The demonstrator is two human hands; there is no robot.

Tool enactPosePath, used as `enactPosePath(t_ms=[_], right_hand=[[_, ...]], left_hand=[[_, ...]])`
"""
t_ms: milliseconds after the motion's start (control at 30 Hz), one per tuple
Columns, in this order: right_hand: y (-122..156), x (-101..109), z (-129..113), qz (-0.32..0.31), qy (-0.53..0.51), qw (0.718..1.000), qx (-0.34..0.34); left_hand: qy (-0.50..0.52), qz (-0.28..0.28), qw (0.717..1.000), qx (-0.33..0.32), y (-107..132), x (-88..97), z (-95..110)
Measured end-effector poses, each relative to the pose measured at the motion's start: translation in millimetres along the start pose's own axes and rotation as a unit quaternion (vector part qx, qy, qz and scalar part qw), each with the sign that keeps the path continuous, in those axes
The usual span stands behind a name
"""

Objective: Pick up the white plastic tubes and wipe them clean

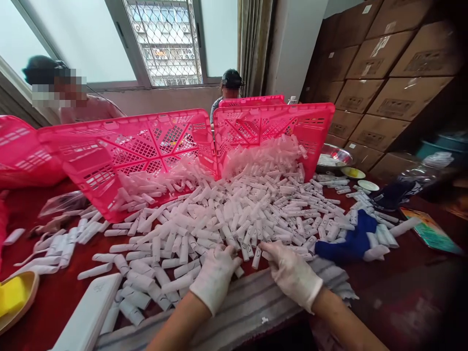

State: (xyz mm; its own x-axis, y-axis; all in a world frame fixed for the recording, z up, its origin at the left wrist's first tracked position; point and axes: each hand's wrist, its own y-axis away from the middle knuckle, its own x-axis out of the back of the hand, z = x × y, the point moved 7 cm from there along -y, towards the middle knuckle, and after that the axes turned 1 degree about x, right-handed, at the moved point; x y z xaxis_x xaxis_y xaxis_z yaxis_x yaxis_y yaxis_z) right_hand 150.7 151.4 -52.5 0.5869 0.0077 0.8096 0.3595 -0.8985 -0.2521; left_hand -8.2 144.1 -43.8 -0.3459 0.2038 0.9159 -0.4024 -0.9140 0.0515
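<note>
A large heap of small white paper-like rolls (252,204), many with dark marks, spreads over the dark red table. My left hand (216,275), in a white glove, is at the heap's near edge with its fingers curled down among the rolls. A short roll (239,271) lies beside its fingertips. My right hand (294,274), gloved likewise, is a little to the right. Its fingers are drawn together, close to a marked roll (257,257). What either hand grips is hidden by the fingers. Under both wrists lies a grey striped cloth (252,314).
Two tipped pink baskets (161,129) hold more rolls behind the heap. A white box-shaped object (87,312) and a dish with a yellow sponge (12,295) are at left. A blue cloth (347,243), plastic bottle (420,175) and metal bowl (345,155) are right. Two people sit opposite.
</note>
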Motion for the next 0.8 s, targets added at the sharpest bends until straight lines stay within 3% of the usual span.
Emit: enactPosePath(t_ms=[67, 133, 200, 267, 300, 333, 433, 467, 500, 567, 700, 800], right_hand=[[5.8, 13.1, 6.7, 0.083, -0.109, 0.99, -0.036], [11.8, 20.7, 14.8, 0.14, -0.216, 0.96, -0.106], [18.2, 19.8, 19.7, 0.184, -0.384, 0.887, -0.175], [21.8, 8.8, 15.8, 0.174, -0.506, 0.816, -0.219], [23.2, 2.5, 12.4, 0.16, -0.535, 0.796, -0.234], [24.5, -3.1, 9.4, 0.151, -0.55, 0.784, -0.245], [27.4, -13.0, 6.7, 0.163, -0.55, 0.777, -0.259], [27.2, -14.6, 6.3, 0.164, -0.544, 0.781, -0.258], [26.5, -14.7, 5.7, 0.163, -0.535, 0.789, -0.255], [23.5, -9.0, 2.1, 0.15, -0.507, 0.814, -0.239], [16.1, 23.4, -16.3, 0.116, -0.409, 0.887, -0.18], [13.8, 35.3, -31.3, 0.042, -0.354, 0.914, -0.194]], left_hand=[[0.066, 0.017, 0.998, 0.006, -7.5, 2.3, -4.7], [0.149, 0.05, 0.987, 0.024, -9.0, 7.1, -8.3], [0.238, 0.091, 0.965, 0.058, -4.3, 11.6, -11.2], [0.314, 0.119, 0.938, 0.091, 4.2, 12.7, -11.7], [0.385, 0.125, 0.908, 0.109, 8.9, 10.7, -12.0], [0.481, 0.126, 0.858, 0.129, 13.3, 6.2, -12.4], [0.755, 0.097, 0.621, 0.188, 22.0, -17.1, -8.5], [0.793, 0.082, 0.568, 0.204, 22.7, -24.6, -5.8], [0.801, 0.068, 0.554, 0.216, 22.5, -30.3, -3.7], [0.793, 0.046, 0.563, 0.23, 21.2, -39.2, -0.3], [0.777, 0.019, 0.584, 0.235, 25.6, -52.6, 10.4], [0.719, 0.027, 0.648, 0.249, 35.2, -57.6, 17.6]])
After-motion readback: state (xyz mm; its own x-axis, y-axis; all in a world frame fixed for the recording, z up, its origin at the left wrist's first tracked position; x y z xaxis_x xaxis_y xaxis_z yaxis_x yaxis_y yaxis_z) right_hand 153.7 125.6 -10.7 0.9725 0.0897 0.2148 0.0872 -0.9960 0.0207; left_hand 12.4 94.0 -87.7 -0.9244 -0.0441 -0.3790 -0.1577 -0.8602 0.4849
